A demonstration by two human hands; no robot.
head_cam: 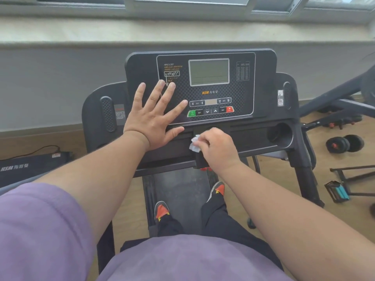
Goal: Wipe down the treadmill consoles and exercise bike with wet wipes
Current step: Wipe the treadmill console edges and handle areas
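The black treadmill console (241, 86) stands in front of me, with a grey screen (209, 72) and a row of buttons (211, 111). My left hand (154, 116) lies flat with spread fingers on the console's left part. My right hand (216, 148) grips a crumpled white wet wipe (194, 144) against the ledge below the buttons. An exercise bike (345, 98) shows partly at the right edge.
A cup holder (281, 134) sits at the console's right. Black dumbbells (345, 143) and a pedal frame (343, 189) lie on the wooden floor at the right. Another treadmill's base (30, 166) is at the left. My feet stand on the belt (182, 191).
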